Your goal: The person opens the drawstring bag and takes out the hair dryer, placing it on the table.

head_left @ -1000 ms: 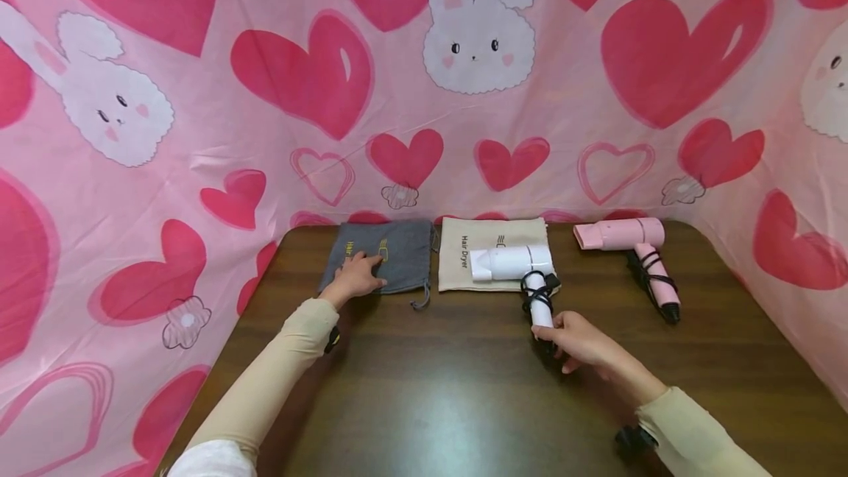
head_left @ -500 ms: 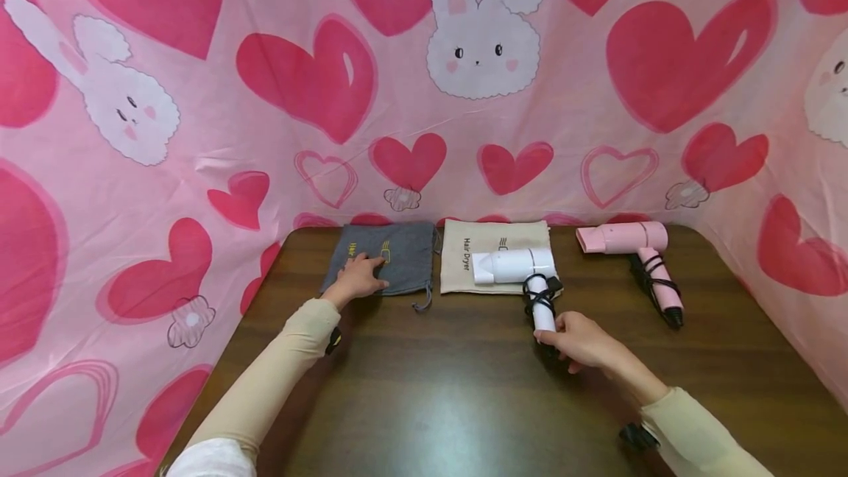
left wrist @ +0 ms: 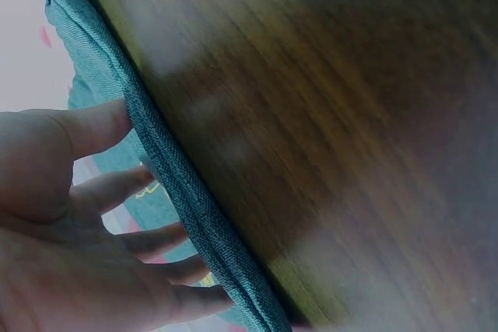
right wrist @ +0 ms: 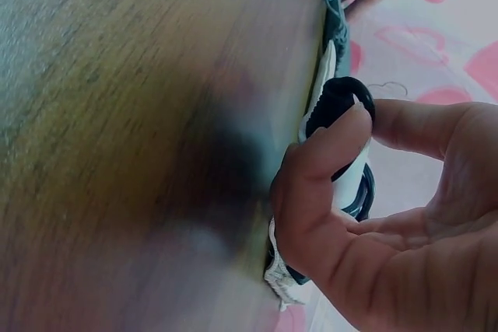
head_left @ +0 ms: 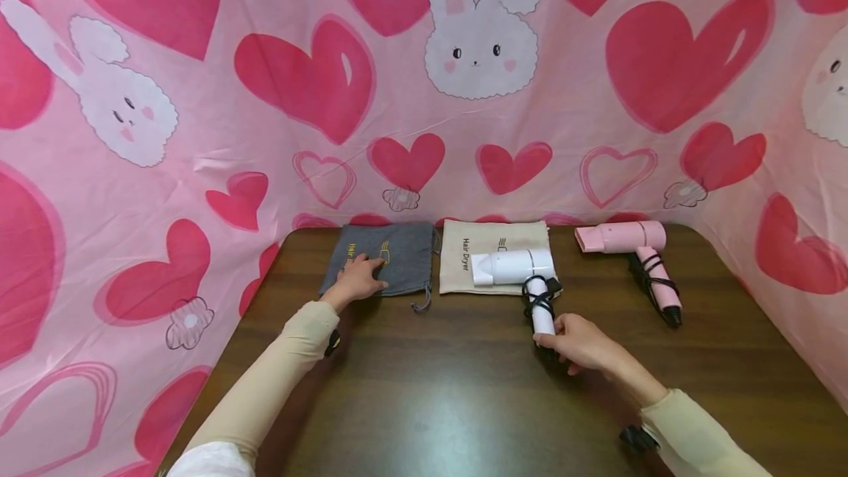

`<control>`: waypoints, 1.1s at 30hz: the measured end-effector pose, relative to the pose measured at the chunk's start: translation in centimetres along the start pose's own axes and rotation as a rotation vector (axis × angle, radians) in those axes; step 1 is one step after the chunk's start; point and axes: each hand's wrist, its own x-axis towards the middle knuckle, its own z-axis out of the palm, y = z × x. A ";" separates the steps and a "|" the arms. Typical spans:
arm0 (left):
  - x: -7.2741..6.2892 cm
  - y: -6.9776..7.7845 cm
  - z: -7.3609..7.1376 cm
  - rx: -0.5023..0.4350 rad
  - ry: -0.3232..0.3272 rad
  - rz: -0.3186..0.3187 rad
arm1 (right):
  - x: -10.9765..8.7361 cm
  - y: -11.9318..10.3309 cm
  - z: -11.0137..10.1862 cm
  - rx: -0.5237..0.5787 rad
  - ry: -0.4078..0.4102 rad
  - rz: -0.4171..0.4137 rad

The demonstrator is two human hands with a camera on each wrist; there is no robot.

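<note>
A grey drawstring pouch (head_left: pixel 411 256) with yellow print lies flat at the back left of the table. My left hand (head_left: pixel 360 277) rests on its front part, fingers spread; in the left wrist view the fingers (left wrist: pixel 101 126) reach over the pouch's near edge. A white hair dryer (head_left: pixel 513 267), its black cord wound round the handle, lies partly on a cream "Hair Dryer" pouch (head_left: pixel 453 234). My right hand (head_left: pixel 583 341) grips the lower end of the handle, thumb and fingers curled round it. In the right wrist view the black handle end (right wrist: pixel 338 103) shows between the fingers.
A pink hair dryer (head_left: pixel 626 236) with a wound black cord lies at the back right of the brown wooden table (head_left: pixel 424 403). A pink cloth (head_left: pixel 563 116) with hearts and rabbits hangs behind and beside the table.
The view has shifted slightly. Both hands, the pouches and the hair dryers stay practically where they were.
</note>
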 end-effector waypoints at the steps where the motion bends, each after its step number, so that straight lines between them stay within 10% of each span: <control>1: 0.0 0.0 0.0 -0.001 0.001 -0.002 | 0.2 0.3 -0.1 0.003 -0.008 -0.004; 11: -0.4 0.0 -0.1 0.000 -0.003 -0.001 | 4.4 5.5 0.7 0.009 -0.078 -0.019; 19: 0.4 -0.7 0.2 -0.064 0.005 -0.006 | 0.6 0.8 0.3 -0.026 -0.031 0.004; 33: -0.2 -0.3 -2.1 -0.186 0.174 0.069 | 1.2 2.1 0.2 -0.019 -0.034 -0.051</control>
